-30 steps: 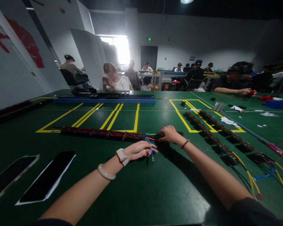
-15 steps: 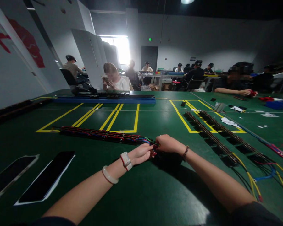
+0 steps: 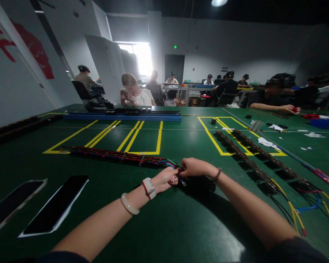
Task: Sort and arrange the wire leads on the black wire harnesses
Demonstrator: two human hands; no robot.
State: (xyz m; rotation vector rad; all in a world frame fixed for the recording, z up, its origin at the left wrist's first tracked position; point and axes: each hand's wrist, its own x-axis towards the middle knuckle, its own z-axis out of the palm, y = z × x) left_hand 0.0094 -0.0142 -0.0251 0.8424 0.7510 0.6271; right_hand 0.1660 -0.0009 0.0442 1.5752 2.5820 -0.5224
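Note:
A long, dark wire assembly point(image 3: 117, 156) with red and blue wires lies across the green table, and its right end reaches my hands. My left hand point(image 3: 167, 177) is closed around the wires at that end. Pressed up against it, my right hand point(image 3: 193, 167) pinches the same wire ends from the right. A metal ring terminal point(image 3: 184, 183) on a blue wire hangs just below my fingers. The fingertips of both hands meet, and the exact spot they grip is partly hidden.
Two similar assemblies point(image 3: 245, 159) with yellow and blue leads lie on the right. Two phones point(image 3: 57, 204) rest at the left. Behind are a blue tray point(image 3: 123, 116), yellow tape outlines and scraps of white paper point(image 3: 267, 142). Several people sit beyond.
The ring terminal on the blue wire now shows below my hands. The fingers of my left hand have curled in more. The view has shifted very slightly.

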